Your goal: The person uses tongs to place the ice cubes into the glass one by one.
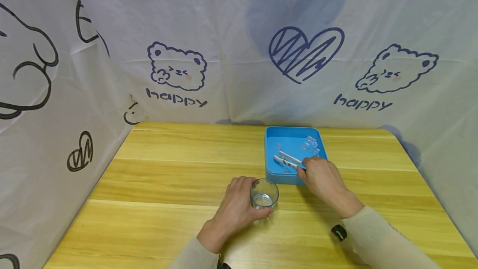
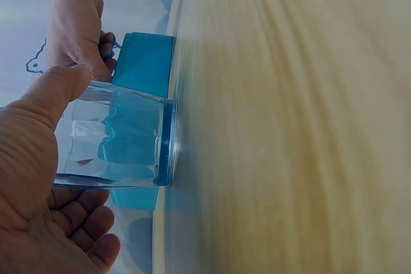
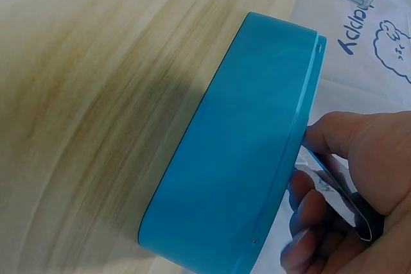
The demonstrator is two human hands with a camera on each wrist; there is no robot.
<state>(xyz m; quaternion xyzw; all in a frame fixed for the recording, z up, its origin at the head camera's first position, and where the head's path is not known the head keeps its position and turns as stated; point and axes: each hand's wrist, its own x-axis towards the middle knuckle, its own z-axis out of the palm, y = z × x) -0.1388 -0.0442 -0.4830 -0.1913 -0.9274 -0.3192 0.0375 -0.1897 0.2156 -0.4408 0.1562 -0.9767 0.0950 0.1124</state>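
My left hand (image 1: pixel 235 204) grips a clear drinking glass (image 2: pixel 115 139) that stands upright on the table, thumb on the near side and fingers round the far side. In my right hand (image 1: pixel 325 179) is a pair of tongs (image 1: pixel 290 158) with light arms, pinched between thumb and fingers. Their tips stand apart, low inside a blue square box (image 1: pixel 281 179), with no cube between them. Several clear cubes (image 1: pixel 310 143) lie in the box, mostly at its right side; one lone cube (image 1: pixel 279 146) sits near the left wall.
The box stands just beyond the glass on a wood-grain table (image 1: pixel 157 169). White cloth (image 1: pixel 239 20) printed with hearts and bears hangs behind the table and along its sides. A dark wrist strap (image 1: pixel 339 232) shows by the right sleeve.
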